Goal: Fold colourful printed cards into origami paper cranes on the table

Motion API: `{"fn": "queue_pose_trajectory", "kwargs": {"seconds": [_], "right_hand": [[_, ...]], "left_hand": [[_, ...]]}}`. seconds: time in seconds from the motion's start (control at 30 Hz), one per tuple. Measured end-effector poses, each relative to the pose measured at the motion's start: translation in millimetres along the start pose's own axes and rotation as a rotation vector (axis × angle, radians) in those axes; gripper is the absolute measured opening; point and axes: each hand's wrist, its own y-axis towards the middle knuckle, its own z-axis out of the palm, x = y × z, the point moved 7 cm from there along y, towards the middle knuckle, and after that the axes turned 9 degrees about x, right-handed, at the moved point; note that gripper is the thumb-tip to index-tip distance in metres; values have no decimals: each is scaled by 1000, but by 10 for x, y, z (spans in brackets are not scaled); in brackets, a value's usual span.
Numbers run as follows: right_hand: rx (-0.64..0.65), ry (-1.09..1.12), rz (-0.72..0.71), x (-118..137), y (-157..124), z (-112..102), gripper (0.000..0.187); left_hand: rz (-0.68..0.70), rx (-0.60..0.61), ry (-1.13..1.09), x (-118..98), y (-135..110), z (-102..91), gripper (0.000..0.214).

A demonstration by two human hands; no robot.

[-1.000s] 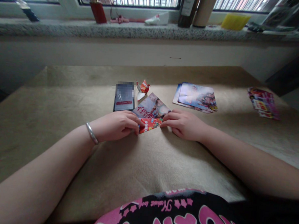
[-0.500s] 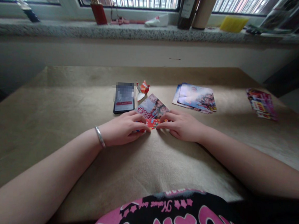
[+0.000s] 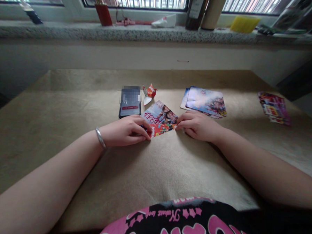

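A printed sheet of paper (image 3: 162, 114) lies on the table in front of me, its near edge folded up to show a red strip (image 3: 160, 129). My left hand (image 3: 127, 130) holds the left end of that fold, thumb and fingers pressed together at the corner. At the opposite end, the fingertips of my right hand (image 3: 197, 126) pinch the right corner of the fold. Both palms are turned down, and some fingers are hidden beneath them. Just beyond the sheet stands a small red-and-white folded paper figure (image 3: 149, 93).
A phone (image 3: 130, 103) lies beyond my left hand. Printed sheets (image 3: 205, 100) are stacked behind my right hand, with more colourful printed papers (image 3: 274, 107) at the far right. A stone windowsill (image 3: 139, 34) holding several items runs behind the table (image 3: 80, 102).
My hands have moved apart along the fold, the left slightly left and the right to the right. More of the red strip shows between them.
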Motion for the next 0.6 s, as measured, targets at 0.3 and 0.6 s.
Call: {"fn": "queue_pose_trajectory", "kwargs": {"seconds": [0.3, 0.6], "right_hand": [[-36, -26, 12, -121, -103, -80, 30], [-4, -35, 66, -244, -171, -113, 28]], "left_hand": [[-34, 53, -38, 80, -47, -19, 22], [-74, 15, -53, -2, 0, -49, 19]]}}
